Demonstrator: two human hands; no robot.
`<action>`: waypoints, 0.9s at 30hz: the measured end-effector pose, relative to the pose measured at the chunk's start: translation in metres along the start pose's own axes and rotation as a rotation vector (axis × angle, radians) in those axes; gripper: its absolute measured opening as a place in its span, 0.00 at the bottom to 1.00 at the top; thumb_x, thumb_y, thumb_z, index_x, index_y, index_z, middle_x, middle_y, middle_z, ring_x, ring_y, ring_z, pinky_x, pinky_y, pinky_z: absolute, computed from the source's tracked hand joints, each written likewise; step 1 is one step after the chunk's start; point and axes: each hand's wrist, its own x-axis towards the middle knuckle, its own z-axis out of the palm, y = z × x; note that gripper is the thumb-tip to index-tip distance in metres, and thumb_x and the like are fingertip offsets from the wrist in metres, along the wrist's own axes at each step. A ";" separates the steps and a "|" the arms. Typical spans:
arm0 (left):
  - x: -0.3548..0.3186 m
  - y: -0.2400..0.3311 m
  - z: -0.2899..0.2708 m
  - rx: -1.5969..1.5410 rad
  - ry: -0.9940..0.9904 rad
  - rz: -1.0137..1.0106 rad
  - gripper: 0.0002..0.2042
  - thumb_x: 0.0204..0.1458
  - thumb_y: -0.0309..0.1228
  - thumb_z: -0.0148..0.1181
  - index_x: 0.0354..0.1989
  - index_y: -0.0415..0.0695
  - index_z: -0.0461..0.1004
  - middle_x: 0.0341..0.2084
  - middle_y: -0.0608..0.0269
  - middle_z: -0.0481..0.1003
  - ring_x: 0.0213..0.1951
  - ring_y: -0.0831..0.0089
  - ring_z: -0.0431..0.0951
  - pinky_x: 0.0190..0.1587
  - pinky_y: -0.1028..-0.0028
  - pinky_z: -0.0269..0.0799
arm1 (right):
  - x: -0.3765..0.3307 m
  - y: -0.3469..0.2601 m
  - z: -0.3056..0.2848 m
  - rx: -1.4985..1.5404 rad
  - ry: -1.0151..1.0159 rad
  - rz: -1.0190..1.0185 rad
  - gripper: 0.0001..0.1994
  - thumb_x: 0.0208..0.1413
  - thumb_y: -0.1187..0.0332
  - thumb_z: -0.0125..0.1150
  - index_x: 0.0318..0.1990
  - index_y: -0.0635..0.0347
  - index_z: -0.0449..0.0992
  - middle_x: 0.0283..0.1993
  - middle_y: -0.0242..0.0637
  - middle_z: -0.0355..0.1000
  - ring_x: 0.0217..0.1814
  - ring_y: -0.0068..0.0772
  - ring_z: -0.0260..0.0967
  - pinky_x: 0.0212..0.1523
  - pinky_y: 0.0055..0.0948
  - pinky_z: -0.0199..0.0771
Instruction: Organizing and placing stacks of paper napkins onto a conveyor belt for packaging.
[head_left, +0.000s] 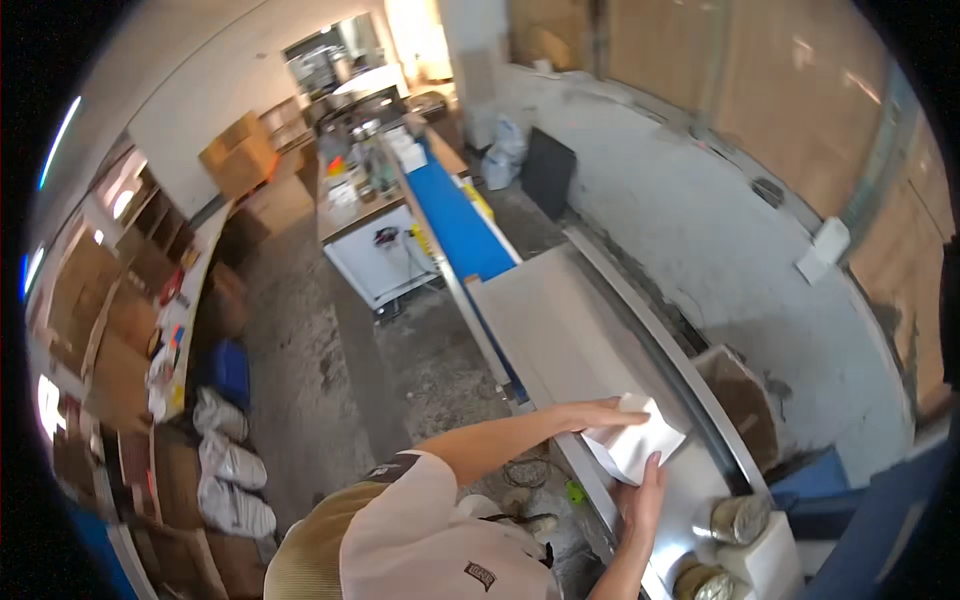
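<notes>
A small white box (640, 445) is between my hands above the metal work surface (690, 490). My left hand (608, 412) grips its far left edge, with the fingers lying along the top. My right hand (643, 492) holds the near side, thumb up against the box and the other fingers partly hidden below. Close by on the right stand two round tins, one tin (740, 520) behind the other tin (703, 582). Another white box (775, 560) is beside them.
A cardboard-coloured sheet (550, 325) covers the bench ahead, leading to a blue conveyor belt (455, 220). Beyond it stands a cluttered table (345, 225). An open carton (738, 395) sits against the wall at right. White sacks (232, 505) and a blue bin (230, 372) line the left.
</notes>
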 end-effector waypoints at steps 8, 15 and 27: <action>-0.013 0.017 -0.065 0.421 0.331 0.054 0.26 0.44 0.44 0.65 0.44 0.32 0.77 0.44 0.47 0.77 0.47 0.61 0.76 0.46 0.62 0.72 | -0.006 -0.021 0.045 -0.382 -0.037 -0.081 0.35 0.62 0.53 0.58 0.70 0.59 0.52 0.67 0.43 0.60 0.68 0.43 0.58 0.58 0.44 0.66; -0.076 0.063 -0.073 0.608 0.908 0.417 0.25 0.56 0.30 0.61 0.62 0.38 0.64 0.54 0.51 0.71 0.57 0.62 0.70 0.59 0.66 0.66 | -0.035 -0.100 -0.032 -1.188 0.523 -0.748 0.30 0.52 0.65 0.66 0.61 0.68 0.65 0.67 0.61 0.57 0.68 0.63 0.56 0.67 0.47 0.58; 0.068 0.089 0.158 0.288 0.010 0.263 0.25 0.59 0.35 0.60 0.61 0.39 0.63 0.42 0.60 0.79 0.42 0.73 0.78 0.39 0.76 0.73 | -0.040 -0.090 -0.133 -1.784 1.035 -0.521 0.36 0.43 0.66 0.66 0.64 0.62 0.61 0.62 0.62 0.59 0.66 0.63 0.53 0.64 0.56 0.53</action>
